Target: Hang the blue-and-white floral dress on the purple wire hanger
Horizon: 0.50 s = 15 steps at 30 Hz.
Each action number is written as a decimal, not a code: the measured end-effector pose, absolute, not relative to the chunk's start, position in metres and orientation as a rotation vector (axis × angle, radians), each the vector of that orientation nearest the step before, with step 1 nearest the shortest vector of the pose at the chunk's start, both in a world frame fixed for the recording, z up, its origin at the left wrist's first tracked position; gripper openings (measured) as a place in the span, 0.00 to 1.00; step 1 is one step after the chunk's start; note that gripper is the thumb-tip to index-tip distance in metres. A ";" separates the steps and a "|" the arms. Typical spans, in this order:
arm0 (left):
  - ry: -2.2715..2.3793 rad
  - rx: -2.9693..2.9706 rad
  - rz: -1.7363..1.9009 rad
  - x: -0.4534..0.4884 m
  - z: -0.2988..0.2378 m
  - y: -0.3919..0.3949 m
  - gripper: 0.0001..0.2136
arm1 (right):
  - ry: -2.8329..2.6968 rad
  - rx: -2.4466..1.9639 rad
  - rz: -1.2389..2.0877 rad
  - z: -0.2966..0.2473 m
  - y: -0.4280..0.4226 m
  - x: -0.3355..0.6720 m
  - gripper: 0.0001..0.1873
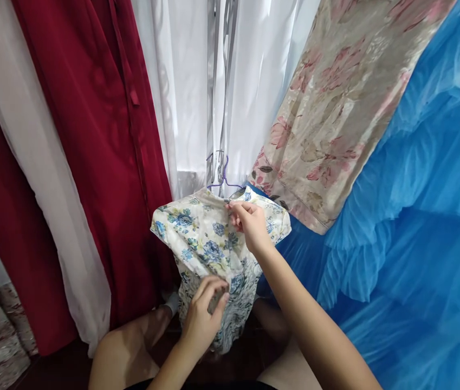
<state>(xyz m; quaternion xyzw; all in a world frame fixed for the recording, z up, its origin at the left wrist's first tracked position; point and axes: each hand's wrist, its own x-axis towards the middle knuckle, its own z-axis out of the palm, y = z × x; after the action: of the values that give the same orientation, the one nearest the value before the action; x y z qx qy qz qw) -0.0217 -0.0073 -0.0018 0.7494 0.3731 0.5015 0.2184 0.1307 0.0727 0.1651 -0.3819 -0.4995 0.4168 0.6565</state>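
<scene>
A white dress (212, 250) with blue and yellow-green flowers hangs in front of me on a purple hanger (225, 177). Up at its neckline, my right hand (250, 221) is closed in a pinch on the fabric near a centre seam. Lower down on that same line, my left hand (207, 307) curls with thumb and fingertips nearly meeting against the dress. Its fingertips seem to grip the cloth at the seam; whether a zipper pull is in either pinch is too small to tell. The dress's lower part looks gathered and hangs between my legs.
Dark red curtain-like cloth (91, 135) and a pale length of fabric (46, 108) hang on the left. White curtains (254, 92) are behind. A beige pink-flowered garment (335, 108) and a ruffled blue tulle garment (428, 238) fill the right. My bare leg (122, 349) is bent below.
</scene>
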 end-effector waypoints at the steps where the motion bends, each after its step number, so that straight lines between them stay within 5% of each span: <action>1: 1.025 2.073 1.476 -0.024 0.011 -0.001 0.10 | -1.126 -0.866 0.939 0.162 0.069 0.131 0.13; 7: 0.890 2.255 1.776 -0.024 0.127 0.060 0.19 | -1.202 -0.821 0.879 0.161 0.055 0.136 0.11; 15: 0.876 2.482 1.791 -0.004 0.174 0.094 0.09 | -1.245 -0.874 0.751 0.143 0.079 0.132 0.15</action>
<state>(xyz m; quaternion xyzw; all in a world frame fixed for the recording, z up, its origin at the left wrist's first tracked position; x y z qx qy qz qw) -0.0038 0.0938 0.1736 0.7794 0.2752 0.5625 -0.0210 0.1323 0.0793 0.1434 -0.3866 -0.5504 0.3321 0.6613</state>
